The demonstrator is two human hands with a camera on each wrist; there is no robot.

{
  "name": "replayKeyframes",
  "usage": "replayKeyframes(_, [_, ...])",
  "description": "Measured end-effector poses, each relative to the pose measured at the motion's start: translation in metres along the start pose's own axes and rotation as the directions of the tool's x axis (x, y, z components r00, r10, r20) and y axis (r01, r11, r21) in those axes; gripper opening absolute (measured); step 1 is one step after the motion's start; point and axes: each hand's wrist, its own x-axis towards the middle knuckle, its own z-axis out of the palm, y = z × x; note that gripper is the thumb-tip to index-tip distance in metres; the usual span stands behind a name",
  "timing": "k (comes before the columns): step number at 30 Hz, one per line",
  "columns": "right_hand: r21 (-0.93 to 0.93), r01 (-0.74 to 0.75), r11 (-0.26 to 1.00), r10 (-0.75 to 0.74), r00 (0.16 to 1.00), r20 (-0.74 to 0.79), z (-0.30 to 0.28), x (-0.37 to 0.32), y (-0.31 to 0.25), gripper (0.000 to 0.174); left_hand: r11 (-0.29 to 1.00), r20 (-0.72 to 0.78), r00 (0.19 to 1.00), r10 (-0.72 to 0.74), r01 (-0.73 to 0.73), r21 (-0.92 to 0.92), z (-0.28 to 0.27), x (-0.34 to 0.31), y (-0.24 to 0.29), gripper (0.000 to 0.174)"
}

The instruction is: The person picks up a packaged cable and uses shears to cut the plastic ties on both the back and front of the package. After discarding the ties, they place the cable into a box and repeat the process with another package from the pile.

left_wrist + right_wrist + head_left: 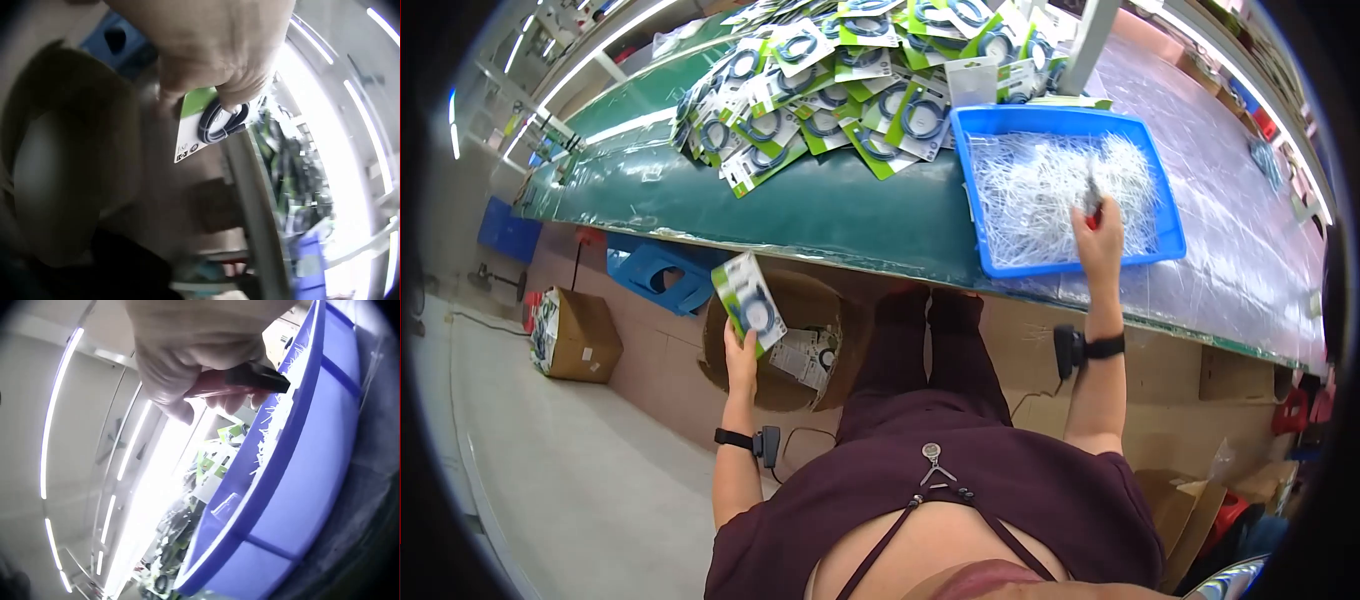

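Hands: left hand (740, 357) grips one cable pack (748, 300), right hand (1100, 240) pinches one tool (1092, 205) over one tray (1050, 120).

Blue tray (970, 190); green-wht packet (747, 300); red-blk tool (237, 380)

Bright overhead strip lights, blown-out glare in wrist views, fisheye edge distortion, blurred close foregrounds

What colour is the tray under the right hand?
Blue. The tray shows best in the head view.
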Motion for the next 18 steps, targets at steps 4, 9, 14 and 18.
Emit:
replayKeyframes(4, [0.583,-0.353,0.732,0.260,0.935,0.239,-0.028,-0.024,-0.036,0.041,0.951,-0.114,0.962,0.248,-0.219,0.218,0.013,0.019,0.018,0.041])
replayKeyframes(9, [0.585,-0.346,0.734,0.194,0.932,0.308,-0.049,-0.055,-0.046,0.048,0.805,0.290,0.812,0.506,-0.566,0.180,0.146,0.095,0.117,0.029])
replayKeyframes(14, [0.479,-0.349,0.806,0.183,0.915,0.360,-0.077,-0.083,-0.046,0.053,0.435,0.300,0.543,0.784,-0.826,0.359,0.309,0.184,0.165,0.042])
replayKeyframes(18, [0.442,-0.388,0.809,0.216,0.895,0.389,-0.099,-0.103,-0.041,0.059,0.433,0.427,0.760,0.489,-0.637,0.638,0.366,0.207,0.175,0.049])
